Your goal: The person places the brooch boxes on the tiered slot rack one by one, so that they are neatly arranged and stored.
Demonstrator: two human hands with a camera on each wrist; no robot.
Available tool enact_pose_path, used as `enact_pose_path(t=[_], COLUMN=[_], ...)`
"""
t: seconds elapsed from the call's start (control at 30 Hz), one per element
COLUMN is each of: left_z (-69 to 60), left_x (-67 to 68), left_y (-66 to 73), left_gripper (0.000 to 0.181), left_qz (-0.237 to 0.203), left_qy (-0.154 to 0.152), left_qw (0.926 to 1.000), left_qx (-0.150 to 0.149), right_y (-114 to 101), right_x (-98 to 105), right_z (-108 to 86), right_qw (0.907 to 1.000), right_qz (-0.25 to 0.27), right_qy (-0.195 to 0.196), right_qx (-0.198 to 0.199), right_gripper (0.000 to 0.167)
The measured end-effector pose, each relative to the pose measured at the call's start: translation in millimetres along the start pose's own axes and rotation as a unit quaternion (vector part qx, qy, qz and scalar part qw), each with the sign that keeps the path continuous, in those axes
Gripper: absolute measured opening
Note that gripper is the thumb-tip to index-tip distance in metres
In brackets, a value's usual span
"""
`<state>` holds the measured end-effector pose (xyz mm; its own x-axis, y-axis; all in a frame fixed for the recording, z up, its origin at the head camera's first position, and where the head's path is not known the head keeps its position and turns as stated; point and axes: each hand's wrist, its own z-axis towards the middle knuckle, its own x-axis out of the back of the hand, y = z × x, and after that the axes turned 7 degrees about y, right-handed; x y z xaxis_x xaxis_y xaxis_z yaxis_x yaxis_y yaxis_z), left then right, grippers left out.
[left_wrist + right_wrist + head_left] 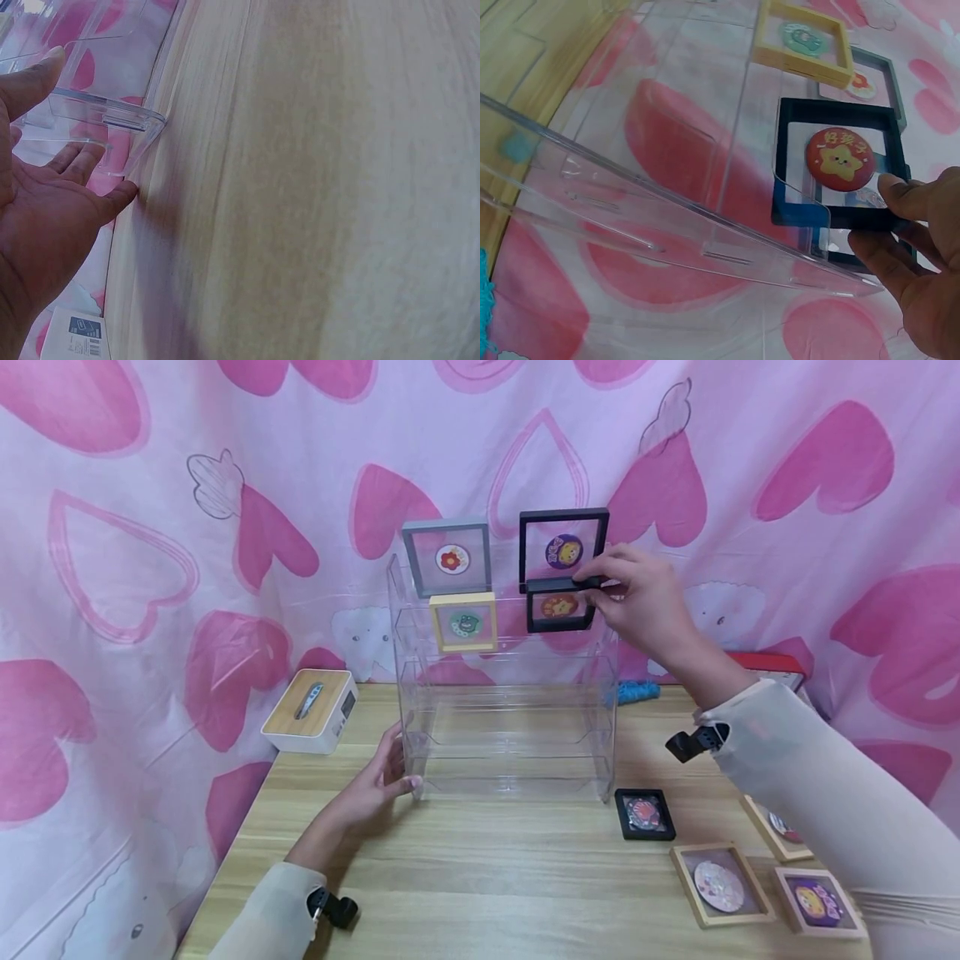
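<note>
A clear acrylic display rack (506, 743) with stepped tiers stands on the table. My right hand (645, 597) pinches a small black frame (780, 161) by its edge, at the rack's second tier from the top. Inside it is a red badge (840, 159) with a yellow star. Behind it stands a larger black frame (564, 515) with a purple badge. To its left are a grey frame (447, 527) with a flower badge and a yellow frame (463, 599) with a green badge. My left hand (371, 785) grips the rack's lower left side, thumb at the front edge.
Right of the rack lie a black frame (645, 837), wooden frames (723, 920) and a pale frame (821, 932). A white box with a wooden top (307, 706) sits at the left. Blue cord (637, 692) and a red-topped box (768, 664) are at the back right, before a pink heart-patterned curtain (300, 410).
</note>
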<state>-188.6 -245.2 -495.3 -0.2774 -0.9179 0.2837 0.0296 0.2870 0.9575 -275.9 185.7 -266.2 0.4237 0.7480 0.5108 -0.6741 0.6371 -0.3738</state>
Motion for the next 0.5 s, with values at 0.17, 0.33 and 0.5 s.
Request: enact_pose_path(t=[0.17,0.33,0.5], left_z=[0.5,0.6,-0.2], left_x=[-0.2,0.2,0.4], left_y=[-0.5,-0.9,-0.2], left_gripper=[0.102,0.103,0.102], left_qz=[0.003,0.005,0.004], left_qy=[-0.002,0.0,0.002], left_qw=[0.9998,0.9998,0.9999], left_qx=[-0.021,-0.017,-0.01], right_y=[-2.8,-3.5,-3.9], right_x=[-5.5,-9.4,-11.4], right_z=[-1.4,-4.6,-8.5], right_qw=[0.9994,0.9976,0.9948], right_qz=[-0.018,-0.04,-0.061], right_qy=[-0.028,-0.055,-0.076], right_qx=[0.006,-0.016,-0.031], right_gripper=[0.018,0.02,0.023])
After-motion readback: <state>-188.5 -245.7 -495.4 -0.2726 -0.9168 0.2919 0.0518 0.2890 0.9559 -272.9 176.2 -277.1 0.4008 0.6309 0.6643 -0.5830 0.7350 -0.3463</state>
